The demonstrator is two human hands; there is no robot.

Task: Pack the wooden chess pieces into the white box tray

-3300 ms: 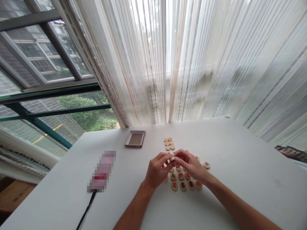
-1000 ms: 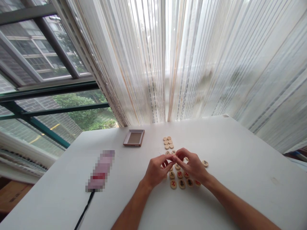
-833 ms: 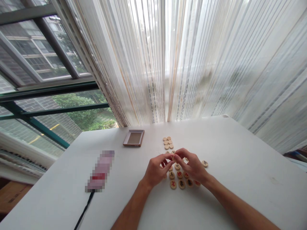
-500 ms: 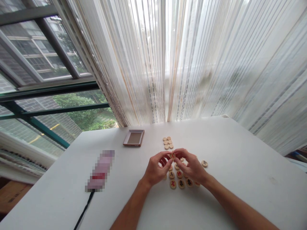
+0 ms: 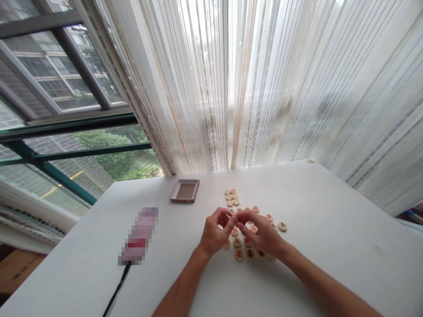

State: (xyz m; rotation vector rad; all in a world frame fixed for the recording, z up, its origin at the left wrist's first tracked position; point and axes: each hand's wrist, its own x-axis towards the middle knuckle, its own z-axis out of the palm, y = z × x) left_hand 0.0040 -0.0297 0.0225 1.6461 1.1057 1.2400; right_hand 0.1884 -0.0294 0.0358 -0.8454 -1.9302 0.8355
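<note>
Left hand (image 5: 214, 233) and right hand (image 5: 264, 231) meet at the fingertips over xiangqi pieces (image 5: 247, 241)

The xiangqi pieces, round pale discs marked in red or black, lie on a white table (image 5: 330, 246) beneath and around the two hands. In the row nearest the person, a red-marked disc (image 5: 238, 254) sits beside two black-marked discs (image 5: 250, 254). Just beyond them is a black horse piece (image 5: 237, 242), with the left hand partly covering another disc (image 5: 227, 243) next to it. More lettered pieces show past the fingers, and a black-marked outer disc (image 5: 282, 226) lies farthest to the right.

Both hands are raised above this spread. The left hand curves its thumb and fingers inward, tips drawn together; the right hand mirrors it from the other side. Their tips meet or nearly meet, and whether a piece is pinched between them cannot be told, as the fingers hide the spot.

Beyond the hands, six blank discs (image 5: 231, 197) stand close together in three rows of two. Farther left, near the table's back edge, is a shallow open tray (image 5: 185, 191) with a brown rim. A pinkish object (image 5: 139, 236), blurred into blocks, lies nearer, a black cord (image 5: 120, 284) running from its lower end. Sheer striped curtains (image 5: 231, 88) hang behind the table, beside a dark-framed window (image 5: 66, 116). A cardboard box (image 5: 23, 268) shows at lower left.
</note>
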